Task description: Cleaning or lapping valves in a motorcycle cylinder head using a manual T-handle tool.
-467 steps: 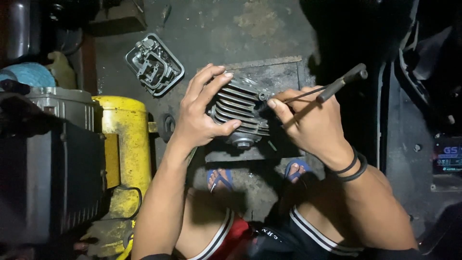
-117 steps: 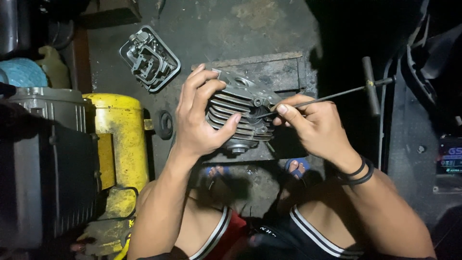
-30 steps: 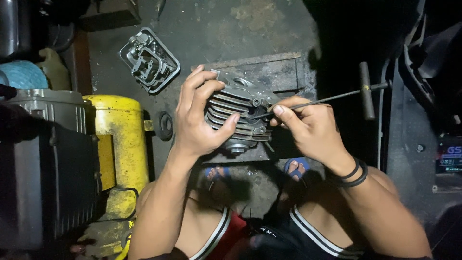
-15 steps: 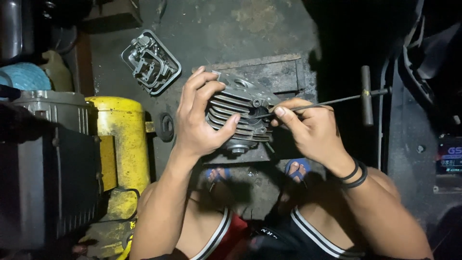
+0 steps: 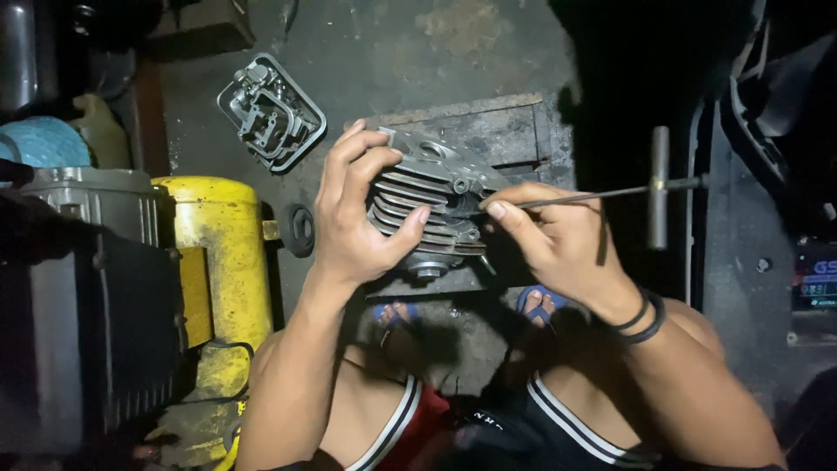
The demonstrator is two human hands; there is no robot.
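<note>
A grey finned engine cylinder head (image 5: 432,205) rests on a dark block (image 5: 488,131) on the floor in front of me. My left hand (image 5: 357,218) wraps over its left side, thumb pressed on the fins. My right hand (image 5: 558,240) pinches the thin shaft of a T-handle wrench (image 5: 654,187). The wrench tip meets the right side of the cylinder head, and its T-shaped handle sticks out to the right. My knees and blue sandals show below.
A grey metal engine cover (image 5: 270,113) lies on the floor at upper left. A yellow tank (image 5: 218,253) and a dark machine housing (image 5: 78,305) stand at left, with a black ring (image 5: 299,229) beside the tank. Dark vehicle parts (image 5: 776,174) fill the right side.
The T-handle has turned between frames, from slanted to upright. Both hands stay on the cylinder head and the wrench shaft in nearly the same place.
</note>
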